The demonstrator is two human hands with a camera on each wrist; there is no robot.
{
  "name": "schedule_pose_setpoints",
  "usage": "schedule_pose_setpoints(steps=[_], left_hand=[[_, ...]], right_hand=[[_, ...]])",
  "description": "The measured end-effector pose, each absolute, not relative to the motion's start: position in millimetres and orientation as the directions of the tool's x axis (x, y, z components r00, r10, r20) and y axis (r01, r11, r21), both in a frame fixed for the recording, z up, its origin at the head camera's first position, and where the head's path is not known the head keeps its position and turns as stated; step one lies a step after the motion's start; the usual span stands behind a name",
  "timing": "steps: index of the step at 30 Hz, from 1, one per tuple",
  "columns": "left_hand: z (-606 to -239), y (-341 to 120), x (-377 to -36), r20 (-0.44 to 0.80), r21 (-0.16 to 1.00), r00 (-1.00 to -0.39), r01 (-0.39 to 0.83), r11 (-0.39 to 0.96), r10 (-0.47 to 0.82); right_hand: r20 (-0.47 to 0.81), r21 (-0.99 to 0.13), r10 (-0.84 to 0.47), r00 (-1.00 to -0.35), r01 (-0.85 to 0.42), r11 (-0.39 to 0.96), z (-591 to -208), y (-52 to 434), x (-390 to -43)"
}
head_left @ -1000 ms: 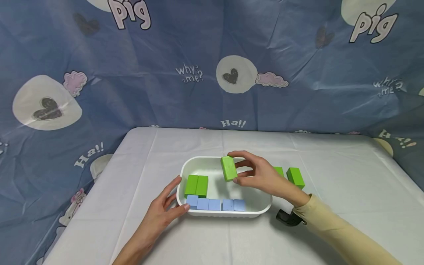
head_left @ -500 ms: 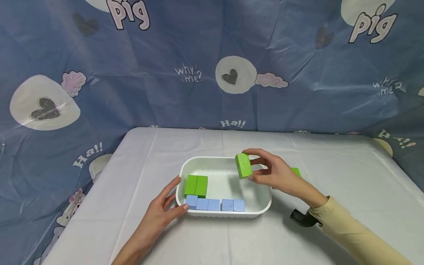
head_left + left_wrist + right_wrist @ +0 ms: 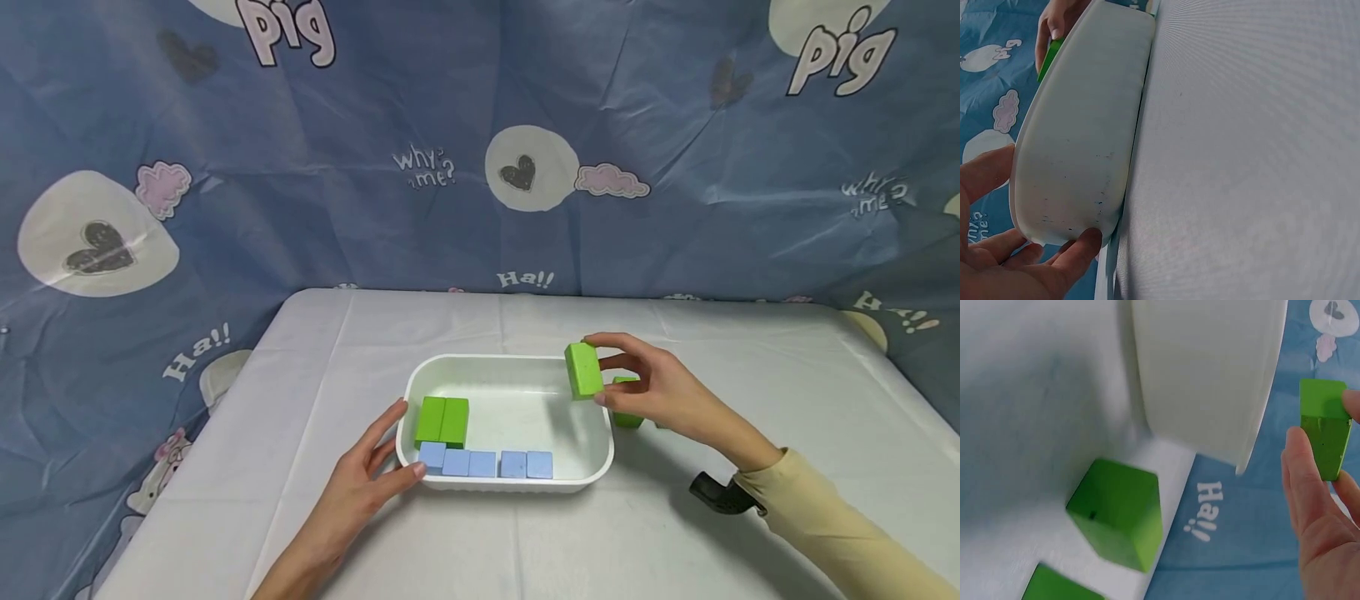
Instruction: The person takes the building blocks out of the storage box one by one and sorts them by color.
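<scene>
A white plastic tray stands on the cloth, its outer wall filling much of the left wrist view. My left hand holds its left end, thumb near the front corner and fingers along the side. Two green blocks lie side by side within, behind a row of several light blue blocks along the front wall. Above the tray's right end, my right hand pinches another green block between thumb and fingertips. That held block is raised clear of the tray in the right wrist view.
Right of the tray a green block stands on the white tablecloth. A second green block is cut off by the frame edge. Behind the table hangs a blue printed curtain. A black device is at my right wrist.
My right hand has moved right with the green block, from over the tray's middle to its right end. The left hand and the blocks inside keep their places.
</scene>
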State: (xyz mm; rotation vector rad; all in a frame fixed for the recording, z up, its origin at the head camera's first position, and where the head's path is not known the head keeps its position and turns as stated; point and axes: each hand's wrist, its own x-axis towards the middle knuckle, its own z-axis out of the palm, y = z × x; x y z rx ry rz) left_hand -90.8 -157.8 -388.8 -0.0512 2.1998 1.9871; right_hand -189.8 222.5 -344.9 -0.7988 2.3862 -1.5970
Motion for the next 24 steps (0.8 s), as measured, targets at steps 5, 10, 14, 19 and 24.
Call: schedule_pose_setpoints(steps=[5, 10, 14, 19, 24], left_hand=[[-388.8, -157.5, -91.3, -0.158, 0.982, -0.983, -0.148, 0.113, 0.091], [-390.2, -158.6, -91.9, -0.173, 0.979, -0.981, -0.163, 0.119, 0.081], [-390.3, -159.6, -92.2, -0.178, 0.979, -0.981, -0.168, 0.116, 0.077], [-389.0, -159.3, -90.5, -0.162, 0.982, -0.983, -0.153, 0.109, 0.081], [-388.5, -158.9, -89.6, -0.153, 0.985, -0.984, -0.144, 0.094, 0.095]], right_hand=[[0.159, -0.903, -0.519, -0.84, -0.337, 0.269, -344.8, 235.8, -188.8], [0.146, -0.913, -0.523, -0.84, -0.318, 0.255, -343.5, 248.8, -187.1], [0.154, -0.903, -0.513, -0.845, -0.331, 0.275, -342.4, 259.1, -186.9], [0.158, -0.888, -0.491, -0.856, -0.341, 0.309, -341.8, 270.5, -187.3], [0.168, -0.864, -0.463, -0.87, -0.356, 0.357, -343.2, 283.4, -184.5]])
